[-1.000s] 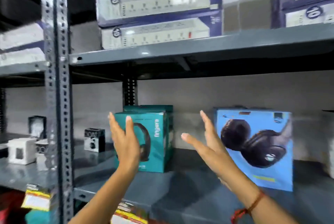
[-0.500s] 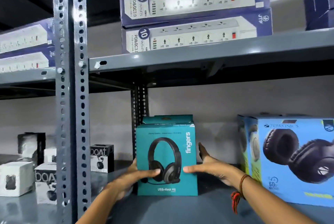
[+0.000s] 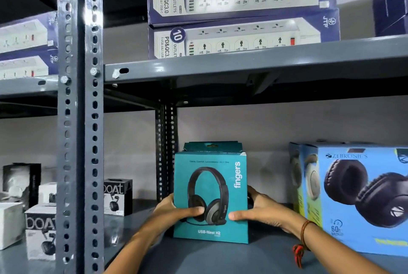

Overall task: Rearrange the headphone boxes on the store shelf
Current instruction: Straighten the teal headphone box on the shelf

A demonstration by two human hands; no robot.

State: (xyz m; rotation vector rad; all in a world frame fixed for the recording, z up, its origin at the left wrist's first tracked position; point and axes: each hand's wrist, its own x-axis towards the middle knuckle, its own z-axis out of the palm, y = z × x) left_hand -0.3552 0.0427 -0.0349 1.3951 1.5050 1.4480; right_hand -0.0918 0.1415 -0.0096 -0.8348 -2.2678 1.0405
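Both hands clasp the teal headphone box standing upright on the shelf, left hand and right hand on its 2 sides with thumbs across the front, so this looks like the pick-up step, next needing a level lift clear of the blue headphone box.

Grey steel racking fills the view, and a perforated upright post runs top to bottom at the left, bolts catching the glare. Behind it, a second slotted post stands at the back against a plain pale wall. The upper shelf cuts across in glossy grey, dark shadow beneath its underside. Down below, the lower shelf deck lies flat and matte. Light comes from above, bright up top.
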